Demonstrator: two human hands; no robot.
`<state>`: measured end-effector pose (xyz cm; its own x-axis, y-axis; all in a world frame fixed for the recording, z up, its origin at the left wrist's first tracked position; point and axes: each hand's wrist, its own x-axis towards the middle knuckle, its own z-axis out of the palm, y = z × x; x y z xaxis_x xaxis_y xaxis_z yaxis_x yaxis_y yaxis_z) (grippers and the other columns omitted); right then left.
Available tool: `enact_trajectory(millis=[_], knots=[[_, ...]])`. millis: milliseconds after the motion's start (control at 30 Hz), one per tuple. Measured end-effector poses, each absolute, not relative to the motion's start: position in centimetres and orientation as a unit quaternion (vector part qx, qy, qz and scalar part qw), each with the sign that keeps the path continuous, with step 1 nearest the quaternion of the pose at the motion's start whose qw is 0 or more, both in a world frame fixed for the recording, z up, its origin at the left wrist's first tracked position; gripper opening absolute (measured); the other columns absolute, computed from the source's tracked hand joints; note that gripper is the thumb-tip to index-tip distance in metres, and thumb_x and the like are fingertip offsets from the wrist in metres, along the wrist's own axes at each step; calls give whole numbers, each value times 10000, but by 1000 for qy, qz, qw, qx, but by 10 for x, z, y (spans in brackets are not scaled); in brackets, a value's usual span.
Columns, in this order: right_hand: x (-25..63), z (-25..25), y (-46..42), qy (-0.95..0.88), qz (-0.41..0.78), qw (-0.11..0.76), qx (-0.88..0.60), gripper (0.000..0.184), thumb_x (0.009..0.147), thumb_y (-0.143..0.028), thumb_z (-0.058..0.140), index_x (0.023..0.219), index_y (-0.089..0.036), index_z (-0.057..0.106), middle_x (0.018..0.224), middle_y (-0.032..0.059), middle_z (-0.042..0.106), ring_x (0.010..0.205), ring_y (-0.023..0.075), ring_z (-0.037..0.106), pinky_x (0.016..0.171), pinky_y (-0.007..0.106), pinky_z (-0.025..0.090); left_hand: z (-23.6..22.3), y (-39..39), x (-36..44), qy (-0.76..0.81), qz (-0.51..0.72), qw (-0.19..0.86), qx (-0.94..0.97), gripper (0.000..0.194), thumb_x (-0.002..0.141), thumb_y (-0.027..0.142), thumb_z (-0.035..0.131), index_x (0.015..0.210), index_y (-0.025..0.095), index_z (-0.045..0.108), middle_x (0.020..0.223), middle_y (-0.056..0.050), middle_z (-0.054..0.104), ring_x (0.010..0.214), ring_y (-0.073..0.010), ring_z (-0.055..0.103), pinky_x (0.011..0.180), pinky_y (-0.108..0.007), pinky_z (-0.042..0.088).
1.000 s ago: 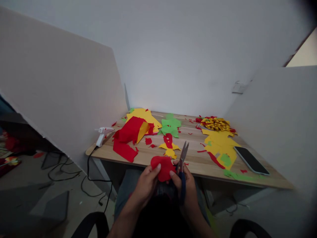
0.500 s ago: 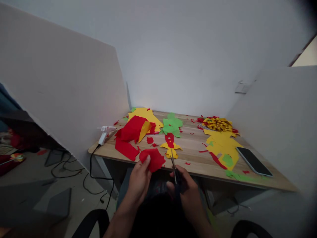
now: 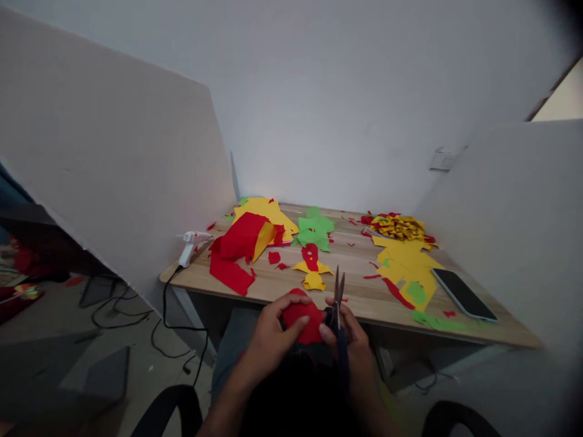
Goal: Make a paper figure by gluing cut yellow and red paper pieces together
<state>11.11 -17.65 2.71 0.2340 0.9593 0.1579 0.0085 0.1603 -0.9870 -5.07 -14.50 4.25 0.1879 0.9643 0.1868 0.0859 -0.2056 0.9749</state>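
Just off the table's front edge, above my lap, my left hand (image 3: 276,331) grips a red piece of paper or felt (image 3: 306,328), thumb across its face. My right hand (image 3: 348,340) holds a pair of scissors (image 3: 339,300) with dark blue handles; the blades point up and away, slightly parted. My right thumb reaches the right edge of the red piece. On the table beyond my hands lie a small yellow cut piece (image 3: 314,280) and a red scrap with holes (image 3: 310,256).
A white glue gun (image 3: 189,246) with a black cord rests at the table's left edge. Red sheets (image 3: 241,238), green pieces (image 3: 315,227) and yellow sheets (image 3: 407,264) are spread about. A yellow ruffled bundle (image 3: 396,227) lies back right, a phone (image 3: 463,294) at right. Partitions (image 3: 113,145) flank the table.
The red piece swung left, apart from the scissors, then came back to the middle between both hands. The scissors tipped forward and are upright again. Things on the table stay put.
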Motion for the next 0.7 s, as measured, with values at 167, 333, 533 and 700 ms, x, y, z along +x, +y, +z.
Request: enact_trajectory(millis=[167, 333, 533, 700], knots=[[113, 31, -177, -499, 369, 597, -509, 345, 673, -395, 731, 953, -205, 664, 942, 89, 753, 856, 262, 723, 740, 334, 591, 46, -151, -49, 396, 399, 519, 643, 314, 789, 311, 715, 1089, 217, 710, 1143, -58, 718, 1086, -229, 635, 973, -324, 450], [116, 27, -177, -463, 366, 609, -530, 348, 674, -372, 716, 969, -202, 643, 875, 70, 750, 763, 233, 724, 669, 303, 587, 44, -150, -51, 411, 401, 513, 638, 334, 745, 302, 760, 1064, 215, 719, 1135, -54, 722, 1073, -224, 640, 952, -312, 460], [115, 18, -174, -427, 388, 618, -534, 411, 630, -366, 762, 984, -191, 646, 836, 43, 725, 674, 191, 686, 607, 267, 554, 45, -145, -49, 434, 397, 453, 670, 109, 782, 249, 703, 864, 198, 753, 906, -50, 740, 895, -200, 669, 855, -308, 487], [117, 19, -171, -443, 392, 618, -517, 406, 665, -330, 764, 1027, -195, 641, 758, 8, 692, 687, 184, 674, 654, 275, 549, 43, -137, -51, 448, 491, 381, 642, 86, 768, 269, 703, 795, 193, 731, 1167, -94, 671, 1164, -249, 572, 1007, -356, 413]])
